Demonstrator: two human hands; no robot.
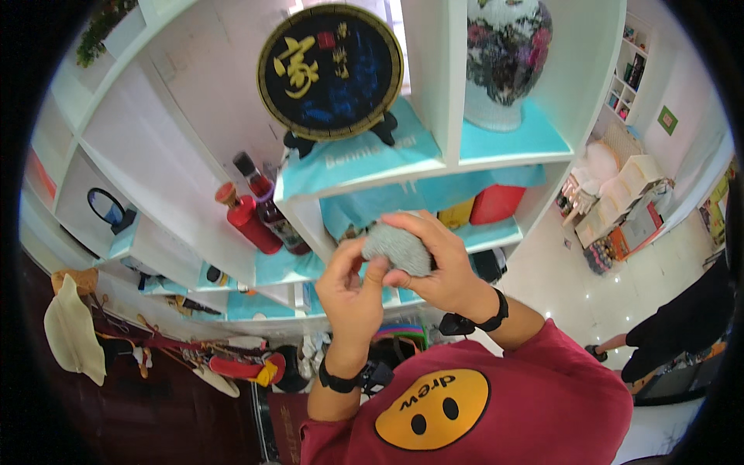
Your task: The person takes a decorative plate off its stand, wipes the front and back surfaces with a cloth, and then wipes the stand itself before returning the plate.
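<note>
Both my hands hold a small grey fuzzy object (398, 250) in front of the white shelf unit; its exact kind is not plain. My left hand (354, 285) grips its left edge between thumb and fingers. From the other side my right hand (444, 264) curls around it, with fingers over the top and thumb below. Behind it a lower compartment, lined with turquoise cloth (366, 203), holds a red box (498, 203) and a yellow box (457, 214). Above stands a round black plaque (330, 72) with gold characters on a dark stand.
A red bottle (250, 224) and a dark bottle (282, 224) stand left of the compartment. A floral vase (505, 52) occupies the upper right shelf. Hats (75, 331) hang at the lower left. Another person in dark clothes (680, 319) is at the far right.
</note>
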